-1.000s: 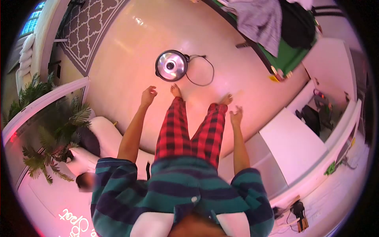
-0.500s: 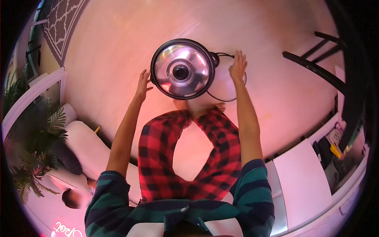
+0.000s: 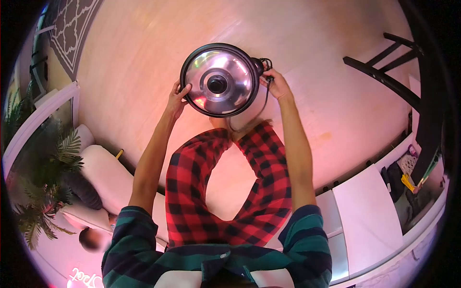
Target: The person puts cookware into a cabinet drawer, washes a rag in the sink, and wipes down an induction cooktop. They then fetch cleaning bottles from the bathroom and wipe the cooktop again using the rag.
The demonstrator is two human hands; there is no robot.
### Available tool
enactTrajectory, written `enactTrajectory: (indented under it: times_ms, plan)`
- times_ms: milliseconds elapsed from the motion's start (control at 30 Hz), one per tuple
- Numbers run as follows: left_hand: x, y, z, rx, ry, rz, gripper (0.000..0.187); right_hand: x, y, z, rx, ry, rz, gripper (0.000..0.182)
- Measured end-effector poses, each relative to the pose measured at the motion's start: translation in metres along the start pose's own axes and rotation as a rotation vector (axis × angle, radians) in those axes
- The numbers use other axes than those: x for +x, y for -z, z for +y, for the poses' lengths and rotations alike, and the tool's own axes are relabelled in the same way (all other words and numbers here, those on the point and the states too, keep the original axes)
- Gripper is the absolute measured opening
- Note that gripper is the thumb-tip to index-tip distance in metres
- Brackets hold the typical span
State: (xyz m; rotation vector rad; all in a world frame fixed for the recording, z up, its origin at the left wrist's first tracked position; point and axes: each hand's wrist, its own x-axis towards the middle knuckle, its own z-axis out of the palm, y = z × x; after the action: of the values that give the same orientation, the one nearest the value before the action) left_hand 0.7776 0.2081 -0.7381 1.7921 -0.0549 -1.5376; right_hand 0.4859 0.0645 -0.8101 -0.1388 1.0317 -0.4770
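Note:
In front of my legs is a round black electric pan (image 3: 184,67) covered by a shiny domed metal lid (image 3: 216,62) with a black knob (image 3: 217,84). My left hand (image 3: 177,102) grips the pan's left side, its thumb over the edge and the fingers partly hidden below. At the right side, next to the black handle (image 3: 258,65), my right hand (image 3: 277,86) is closed on the dark power cord (image 3: 267,98). Part of that cord is bunched by the handle, and the rest hangs down toward my feet.
Black furniture legs (image 3: 384,77) stand to the right. A pale sofa (image 3: 106,169) and a leafy plant (image 3: 67,153) are on the left, with another person (image 3: 93,239) at lower left. A white panel (image 3: 367,211) lies at lower right. A patterned rug (image 3: 72,36) covers the far left floor.
Both hands have come in to the pan: the left now grips its side, and the right has gathered the cord from its wide loop. The pan has shifted slightly left and away.

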Motion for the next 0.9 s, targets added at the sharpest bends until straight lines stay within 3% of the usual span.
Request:
enactTrajectory:
  times_ms: [100, 233, 467, 600, 733, 767, 900]
  plan:
    - [-0.019, -0.013, 0.012, 0.039, -0.032, -0.025, 0.052, -0.037, 0.001, 0.0, 0.046, 0.054, 0.008, 0.036]
    - [-0.094, -0.051, 0.063, 0.136, -0.067, -0.047, 0.054, -0.144, -0.009, -0.013, 0.247, 0.165, 0.146, 0.033]
    - [-0.344, -0.187, 0.24, 0.355, -0.268, -0.348, 0.052, -0.496, -0.087, -0.1, 0.513, 0.292, 0.385, 0.033]
    - [-0.454, -0.277, 0.31, 0.439, -0.395, -0.553, 0.051, -0.637, -0.101, -0.146, 0.605, 0.548, 0.392, 0.033]
    - [-0.47, -0.37, 0.334, 0.482, -0.43, -0.698, 0.054, -0.686, -0.081, -0.196, 0.76, 0.773, 0.356, 0.029]
    - [-0.467, -0.392, 0.339, 0.485, -0.448, -0.732, 0.054, -0.686, -0.078, -0.214, 0.739, 0.787, 0.45, 0.028]
    - [-0.42, -0.482, 0.353, 0.558, -0.492, -0.831, 0.056, -0.647, -0.017, -0.254, 0.81, 0.83, 0.4, 0.018]
